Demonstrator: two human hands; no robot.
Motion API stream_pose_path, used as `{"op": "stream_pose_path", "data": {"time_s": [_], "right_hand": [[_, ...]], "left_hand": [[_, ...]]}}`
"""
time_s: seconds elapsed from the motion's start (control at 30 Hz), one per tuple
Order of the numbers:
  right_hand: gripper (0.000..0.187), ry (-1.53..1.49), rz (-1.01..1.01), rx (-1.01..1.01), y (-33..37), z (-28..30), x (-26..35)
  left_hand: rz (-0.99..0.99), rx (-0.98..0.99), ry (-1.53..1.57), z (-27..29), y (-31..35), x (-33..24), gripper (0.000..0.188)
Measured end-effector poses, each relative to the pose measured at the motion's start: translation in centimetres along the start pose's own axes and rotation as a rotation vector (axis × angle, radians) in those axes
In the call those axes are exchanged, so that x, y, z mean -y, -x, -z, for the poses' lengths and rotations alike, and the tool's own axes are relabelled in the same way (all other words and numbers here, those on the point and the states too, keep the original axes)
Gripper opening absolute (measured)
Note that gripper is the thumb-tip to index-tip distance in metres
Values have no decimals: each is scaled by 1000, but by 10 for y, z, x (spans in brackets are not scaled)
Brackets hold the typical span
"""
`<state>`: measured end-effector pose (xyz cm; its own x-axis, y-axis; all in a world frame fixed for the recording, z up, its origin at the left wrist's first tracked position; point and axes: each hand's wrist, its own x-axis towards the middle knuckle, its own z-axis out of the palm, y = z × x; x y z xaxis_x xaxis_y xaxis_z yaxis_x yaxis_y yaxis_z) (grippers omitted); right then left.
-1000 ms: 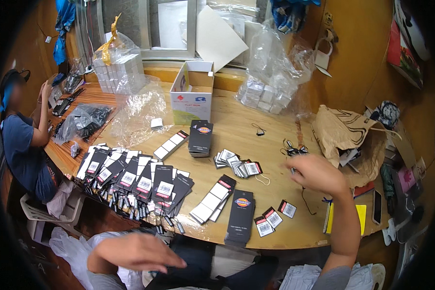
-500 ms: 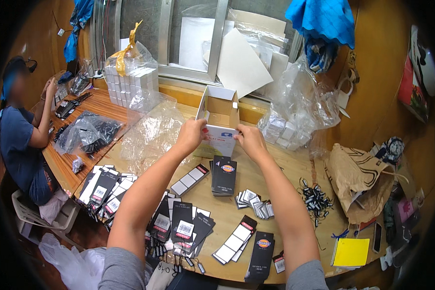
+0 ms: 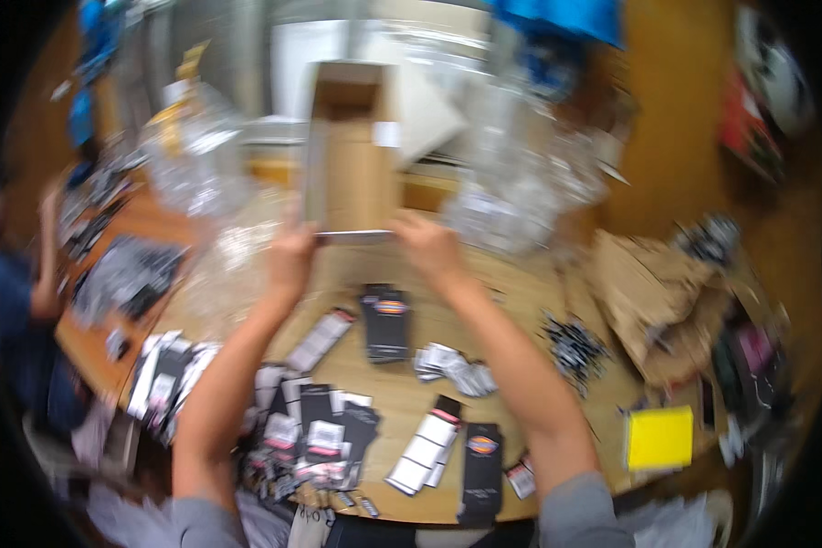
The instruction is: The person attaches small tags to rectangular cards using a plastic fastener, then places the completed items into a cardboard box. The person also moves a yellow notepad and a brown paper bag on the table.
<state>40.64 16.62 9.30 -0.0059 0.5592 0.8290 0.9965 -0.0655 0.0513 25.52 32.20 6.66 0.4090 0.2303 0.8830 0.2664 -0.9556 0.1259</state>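
Observation:
The picture is motion-blurred. My left hand [image 3: 290, 258] and my right hand [image 3: 426, 247] grip the near edge of an open cardboard box [image 3: 354, 155], one at each side, and hold it lifted and tilted so its empty brown inside faces me. Below my arms the wooden table [image 3: 521, 301] carries a stack of black packets [image 3: 387, 322], a loose heap of small white tags [image 3: 454, 368] and rows of black-and-white cards [image 3: 315, 425].
Clear plastic bags [image 3: 530, 187] pile up behind the box and at the left [image 3: 196, 155]. Crumpled brown paper [image 3: 653, 306] and a yellow pad [image 3: 659, 437] lie at the right. Another person [image 3: 18, 301] works at the table's left end.
Both hands went from resting apart to taking hold of the box at the far side of the table, and have lifted it up toward me. The view has swung and blurred.

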Motion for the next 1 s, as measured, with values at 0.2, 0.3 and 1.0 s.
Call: {"op": "stream_pose_path", "data": {"time_s": [0.2, 0.3, 1.0], "right_hand": [[26, 57, 122, 112, 18, 88, 50], [24, 201, 289, 124, 64, 154, 61], [7, 488, -641, 258, 288, 429, -43]], "left_hand": [[373, 128, 298, 9, 1, 38, 34], [399, 332, 184, -6, 0, 50, 42], [-369, 356, -100, 27, -82, -245, 62]]}}
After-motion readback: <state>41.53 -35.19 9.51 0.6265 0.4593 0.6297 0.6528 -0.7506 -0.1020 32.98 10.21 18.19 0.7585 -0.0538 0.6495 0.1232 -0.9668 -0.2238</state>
